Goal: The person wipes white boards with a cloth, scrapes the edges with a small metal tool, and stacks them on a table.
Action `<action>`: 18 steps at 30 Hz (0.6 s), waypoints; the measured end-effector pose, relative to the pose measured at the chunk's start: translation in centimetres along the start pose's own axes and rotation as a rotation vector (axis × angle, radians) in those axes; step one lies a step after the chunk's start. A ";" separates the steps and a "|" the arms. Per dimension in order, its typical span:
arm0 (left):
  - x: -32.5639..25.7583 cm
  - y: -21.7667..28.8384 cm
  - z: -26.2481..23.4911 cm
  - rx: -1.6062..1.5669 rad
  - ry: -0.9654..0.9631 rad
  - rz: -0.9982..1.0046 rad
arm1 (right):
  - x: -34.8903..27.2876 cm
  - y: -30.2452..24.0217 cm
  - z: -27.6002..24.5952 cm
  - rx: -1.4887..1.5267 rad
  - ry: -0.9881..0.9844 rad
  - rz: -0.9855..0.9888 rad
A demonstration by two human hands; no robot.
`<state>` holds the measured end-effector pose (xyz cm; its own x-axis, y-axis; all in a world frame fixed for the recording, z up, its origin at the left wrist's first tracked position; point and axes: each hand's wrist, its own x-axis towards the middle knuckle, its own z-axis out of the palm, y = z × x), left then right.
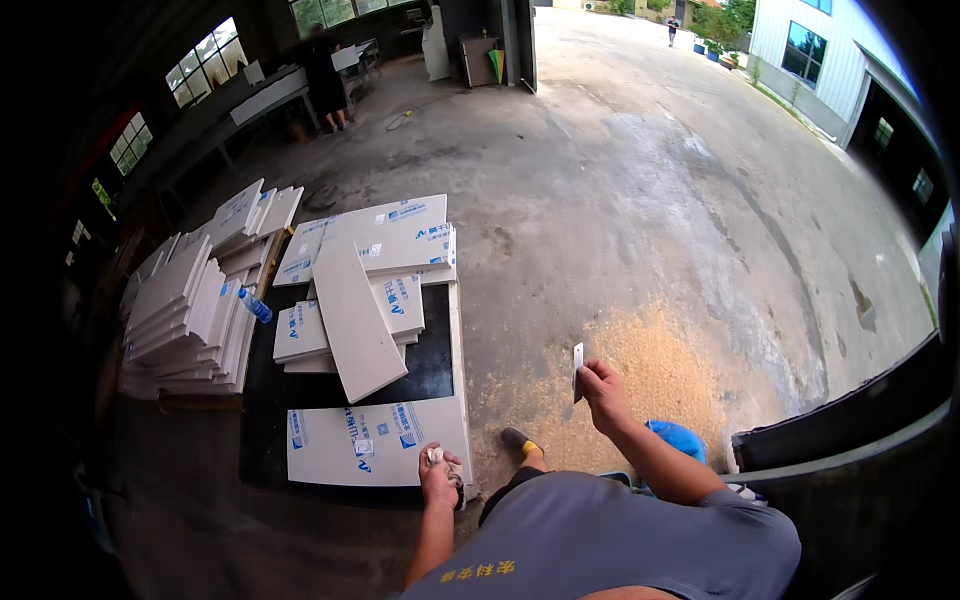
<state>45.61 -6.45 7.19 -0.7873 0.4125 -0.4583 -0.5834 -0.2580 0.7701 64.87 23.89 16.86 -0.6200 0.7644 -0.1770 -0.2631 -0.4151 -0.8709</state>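
Note:
My left hand [438, 478] is closed around a small crumpled whitish lump [434, 456], above the right end of a white panel [330, 440] with blue print. That panel lies flat on the near part of a black-topped table [435, 345]. Out to the right, over the floor, my right hand [604, 393] pinches a thin flat strip [578, 360], pale at its upper end and darker below; its exact kind is unclear. Farther along the table are stacked printed panels [405, 225], with a long plain panel [355, 325] lying slantwise across a smaller stack.
A tall pile of white panels [175, 310] stands left of the table, with a blue-labelled bottle [256, 306] beside it. Sawdust-like powder [655, 365] covers the floor at right, near a blue bag [678, 438]. One person [322, 80] stands at a far bench; another [673, 30] is outdoors.

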 end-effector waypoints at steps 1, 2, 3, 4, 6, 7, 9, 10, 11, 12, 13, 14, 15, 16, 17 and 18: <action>2.9 -0.8 -0.4 -0.008 0.034 -0.011 | 2.6 -0.2 -1.1 -0.029 0.017 0.028; 5.5 -1.5 -1.3 -0.003 0.069 -0.030 | 4.5 0.0 -2.1 -0.050 0.046 0.063; 7.5 -1.3 -1.2 0.040 0.122 -0.046 | 6.9 -0.2 -1.9 0.027 0.106 0.168; 9.7 -1.0 -1.0 0.081 0.178 -0.062 | 9.1 -0.2 -1.5 0.101 0.165 0.276; 12.8 0.2 0.7 0.077 0.246 -0.152 | 11.9 0.1 -1.5 0.170 0.181 0.421; 13.9 1.1 1.9 0.070 0.235 -0.155 | 13.7 0.2 -1.3 0.175 0.122 0.441; 16.8 3.4 4.0 0.047 0.263 -0.125 | 18.0 0.0 1.5 0.176 0.040 0.530; 17.9 4.3 4.6 0.041 0.295 -0.112 | 20.3 0.1 2.6 0.164 -0.066 0.538; 18.6 5.5 5.9 0.041 0.283 -0.064 | 22.5 -0.2 4.2 0.105 -0.082 0.535; 19.1 6.6 6.8 0.046 0.282 -0.012 | 24.6 -0.3 6.2 0.049 -0.109 0.540; 19.9 7.6 7.1 0.052 0.304 0.043 | 27.0 0.0 8.4 0.006 -0.144 0.554; 20.6 8.6 6.9 0.069 0.324 0.103 | 29.4 0.7 10.9 -0.027 -0.184 0.564; 21.1 9.1 6.7 0.034 0.375 0.147 | 31.6 1.0 13.7 -0.073 -0.219 0.610; 21.6 9.2 6.4 0.003 0.418 0.186 | 34.0 1.9 16.1 -0.119 -0.245 0.650; 21.9 9.0 6.0 -0.017 0.558 0.168 | 36.8 3.1 18.3 -0.105 -0.303 0.710; 22.0 8.8 5.6 -0.069 0.649 0.204 | 39.4 4.5 20.7 -0.088 -0.363 0.773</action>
<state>24.29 5.29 6.35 -0.8303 -0.2524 -0.4969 -0.4050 -0.3392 0.8491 23.97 41.92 15.44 -0.8034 0.0716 -0.5911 0.3797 -0.7030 -0.6013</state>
